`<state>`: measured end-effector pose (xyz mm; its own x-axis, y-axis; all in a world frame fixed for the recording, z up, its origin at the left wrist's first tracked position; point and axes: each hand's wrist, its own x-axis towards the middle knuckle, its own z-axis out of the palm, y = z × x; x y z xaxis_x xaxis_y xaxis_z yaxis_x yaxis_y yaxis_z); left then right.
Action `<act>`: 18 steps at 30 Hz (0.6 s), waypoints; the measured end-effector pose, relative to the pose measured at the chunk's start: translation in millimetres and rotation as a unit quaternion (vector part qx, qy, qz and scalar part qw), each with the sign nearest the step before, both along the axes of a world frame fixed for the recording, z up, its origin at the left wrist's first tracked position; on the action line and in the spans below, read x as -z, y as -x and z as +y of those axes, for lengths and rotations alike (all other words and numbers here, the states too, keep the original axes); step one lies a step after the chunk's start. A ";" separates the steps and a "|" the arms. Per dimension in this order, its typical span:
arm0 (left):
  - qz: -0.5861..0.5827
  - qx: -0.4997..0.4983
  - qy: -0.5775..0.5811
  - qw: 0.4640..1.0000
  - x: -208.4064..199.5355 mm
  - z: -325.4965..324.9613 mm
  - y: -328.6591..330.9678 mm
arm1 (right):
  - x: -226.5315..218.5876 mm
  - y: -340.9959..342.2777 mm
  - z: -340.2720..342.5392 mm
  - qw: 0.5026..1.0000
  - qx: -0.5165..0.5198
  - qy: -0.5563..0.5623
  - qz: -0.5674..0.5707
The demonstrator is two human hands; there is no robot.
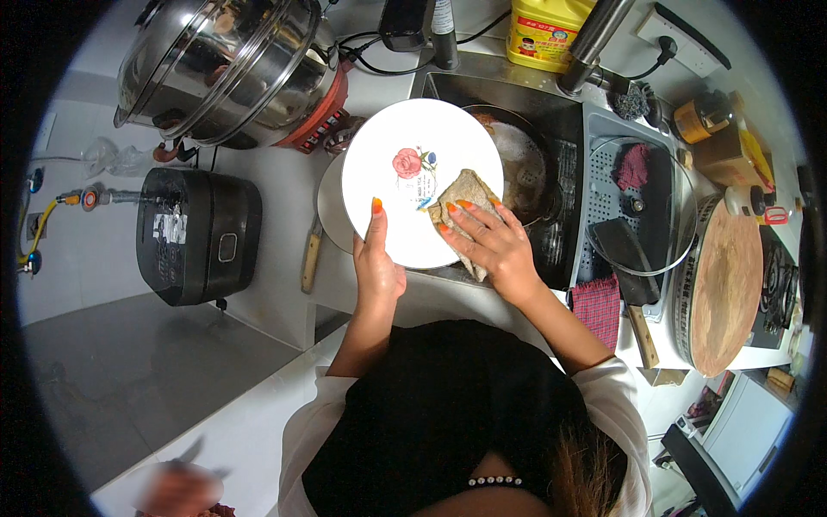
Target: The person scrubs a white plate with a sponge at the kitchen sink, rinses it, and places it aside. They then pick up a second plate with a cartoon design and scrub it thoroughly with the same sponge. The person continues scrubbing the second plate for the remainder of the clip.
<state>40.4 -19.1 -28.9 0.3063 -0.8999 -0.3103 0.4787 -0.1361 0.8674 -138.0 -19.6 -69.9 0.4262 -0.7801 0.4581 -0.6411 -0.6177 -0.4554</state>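
- The table (276, 198) ran along the far side of the person, from left to right.
- A shiny steel steamer pot (228, 69) stood far left, above a red base.
- The steel sink (474, 71) lay in the middle, partly behind the plate.
- A grey perforated drain basket (603, 121) sat at the sink's right.
- A thick round wooden cutting board (725, 289) stood tilted farther right.
- A black rice cooker (198, 237) was on the left.
- The white plate (388, 164), printed with a red rose, was held tilted over the sink's left part.
- A dark pan (551, 164) with cloudy liquid lay in the sink, right of the plate.
- A pale round dish (330, 202) showed partly beyond the plate's left edge.
- A glass lid (636, 205) rested over the basket, near a cleaver (627, 254) with a wooden handle.
- A yellow jug (544, 34) stood behind the sink, beside the faucet (594, 43).
- The left hand (379, 269) gripped the plate's near-left rim, thumb on top, its other fingers mostly hidden.
- The right hand (498, 250) curved over the rag, fingers slightly parted, holding it against the plate.
- The beige rag (465, 194) lay bunched on the plate's right side.
- A wooden knife handle (311, 263) lay left of the left hand.
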 end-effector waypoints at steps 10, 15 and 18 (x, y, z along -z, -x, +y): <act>0.021 0.038 -0.003 0.999 -1.4 -1.3 -5.2 | 10.4 18.8 -31.1 0.998 0.007 0.055 0.006; 0.027 0.008 -0.019 0.999 4.2 -1.0 -4.1 | 2.8 6.8 -23.6 0.998 -0.031 0.050 -0.035; 0.018 -0.012 -0.023 1.000 4.5 -1.0 -0.7 | 2.3 -4.0 -12.8 0.997 -0.049 0.030 -0.052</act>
